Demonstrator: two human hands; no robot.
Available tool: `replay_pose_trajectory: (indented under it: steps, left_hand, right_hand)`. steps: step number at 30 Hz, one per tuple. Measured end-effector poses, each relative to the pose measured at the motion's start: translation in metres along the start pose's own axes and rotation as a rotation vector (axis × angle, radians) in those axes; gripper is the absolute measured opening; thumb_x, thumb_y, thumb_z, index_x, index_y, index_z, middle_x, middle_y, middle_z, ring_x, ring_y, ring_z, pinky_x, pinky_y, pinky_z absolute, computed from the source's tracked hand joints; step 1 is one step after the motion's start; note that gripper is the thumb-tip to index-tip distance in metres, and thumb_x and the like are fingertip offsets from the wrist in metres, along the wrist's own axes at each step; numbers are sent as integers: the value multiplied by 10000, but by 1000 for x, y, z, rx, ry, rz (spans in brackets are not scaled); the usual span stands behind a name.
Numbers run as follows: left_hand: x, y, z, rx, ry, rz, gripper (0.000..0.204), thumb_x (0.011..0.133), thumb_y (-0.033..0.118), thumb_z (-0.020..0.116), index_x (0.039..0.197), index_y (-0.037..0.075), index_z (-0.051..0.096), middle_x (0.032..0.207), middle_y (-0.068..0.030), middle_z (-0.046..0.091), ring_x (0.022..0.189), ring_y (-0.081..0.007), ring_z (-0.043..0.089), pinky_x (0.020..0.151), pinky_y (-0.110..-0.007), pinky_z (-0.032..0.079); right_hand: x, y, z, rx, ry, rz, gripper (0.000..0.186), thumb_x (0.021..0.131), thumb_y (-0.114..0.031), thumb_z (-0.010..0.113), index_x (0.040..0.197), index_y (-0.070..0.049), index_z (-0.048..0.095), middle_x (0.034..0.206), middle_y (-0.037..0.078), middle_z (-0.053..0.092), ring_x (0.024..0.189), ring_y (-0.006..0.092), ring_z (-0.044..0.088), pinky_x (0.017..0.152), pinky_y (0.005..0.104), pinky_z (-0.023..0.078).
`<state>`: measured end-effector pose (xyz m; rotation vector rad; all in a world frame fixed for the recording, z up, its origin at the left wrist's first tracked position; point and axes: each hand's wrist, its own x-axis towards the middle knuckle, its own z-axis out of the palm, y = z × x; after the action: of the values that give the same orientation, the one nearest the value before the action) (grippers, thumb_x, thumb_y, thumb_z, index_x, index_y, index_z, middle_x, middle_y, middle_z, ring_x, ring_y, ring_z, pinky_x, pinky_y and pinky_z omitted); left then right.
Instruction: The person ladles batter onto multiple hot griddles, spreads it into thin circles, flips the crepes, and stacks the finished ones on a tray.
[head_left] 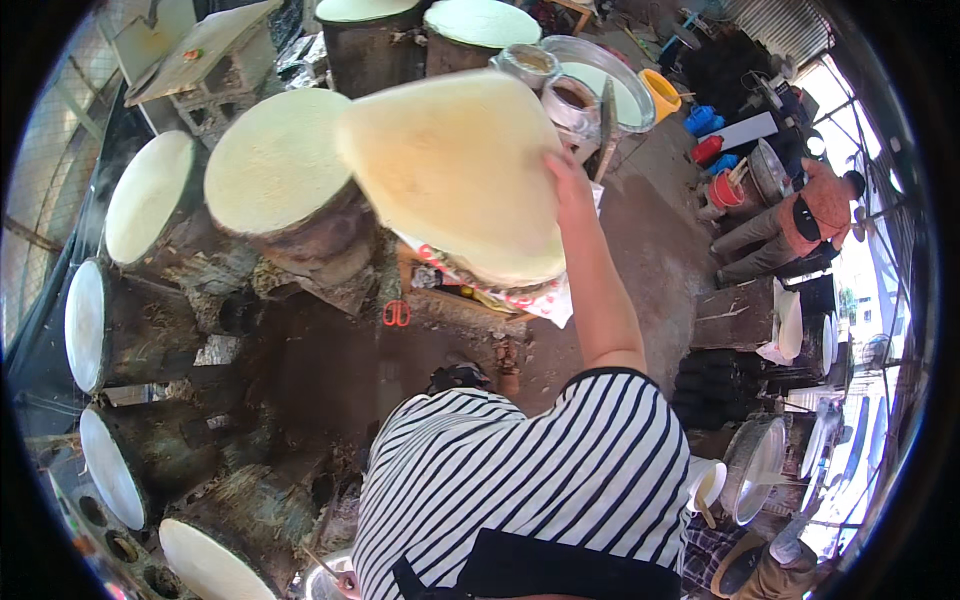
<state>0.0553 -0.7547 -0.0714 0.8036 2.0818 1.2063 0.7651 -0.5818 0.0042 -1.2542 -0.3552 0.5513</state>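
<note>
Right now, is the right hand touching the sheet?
Touching. The head view shows the right hand at the right edge of the sheet, fingers overlapping it.

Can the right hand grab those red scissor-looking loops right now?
Probably not yet: the right hand is busy holding the big pale sheet. If it let go, the red loops look uncovered and maybe reachable.

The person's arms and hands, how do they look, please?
The right arm is bare below a short white sleeve with dark stripes and a dark hem; the right hand wears no glove. Too little of the left hand shows.
</note>
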Motion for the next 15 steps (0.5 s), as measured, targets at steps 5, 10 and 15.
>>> replay_pose_trajectory:
  steps: [5,10,15]
  left_hand:
    - [-44,-4,25,108,-43,50,317,909,39,428,1210,-60,418,955,-90,407,913,-160,436,876,-275,398]
    - [-93,-2,32,182,0,68,316,908,36,426,1209,-59,419,956,-89,409,912,-159,437,872,-273,398]
    - [-121,-12,31,226,24,66,314,908,32,424,1208,-58,420,958,-89,412,911,-158,438,867,-272,398]
  right_hand:
    - [15,163,-225,354,501,360,321,857,-111,520,1138,44,525,1072,173,589,945,314,600,752,441,522]
    - [26,198,-232,193,603,535,329,800,-63,566,1099,71,531,1015,182,592,865,333,615,693,464,523]
    - [88,240,-288,-338,576,563,357,765,-151,610,1044,69,577,958,184,615,829,323,622,760,420,508]
